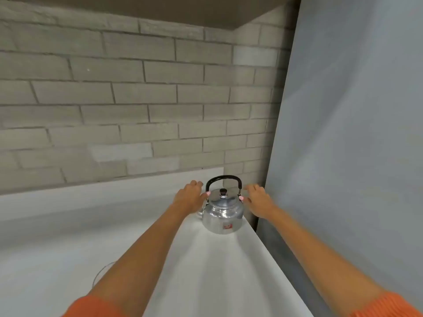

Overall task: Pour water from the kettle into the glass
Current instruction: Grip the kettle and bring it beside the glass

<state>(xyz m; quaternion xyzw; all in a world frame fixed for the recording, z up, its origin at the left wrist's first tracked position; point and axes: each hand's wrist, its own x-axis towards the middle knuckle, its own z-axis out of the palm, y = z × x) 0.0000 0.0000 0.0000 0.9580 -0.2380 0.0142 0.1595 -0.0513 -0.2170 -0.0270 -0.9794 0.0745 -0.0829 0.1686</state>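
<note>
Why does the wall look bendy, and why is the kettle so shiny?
In the head view, the wide lens curves the brick wall lines; the metal kettle mirrors the room light as bright patches; both hands beside it look slightly soft; the counter shows faint arm shadows.

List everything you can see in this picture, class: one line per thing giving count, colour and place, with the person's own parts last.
kettle: one, shiny silver with a black handle and knob, lid on, standing at the far right of the counter between the hands
counter: one, white, running along the wall
brick wall: one, grey, behind the counter
panel: one, pale grey-blue, at right
left hand: one, open, beside the kettle's left side
right hand: one, open, beside the kettle's right side
sleeves: two, orange, bottom edge
</note>
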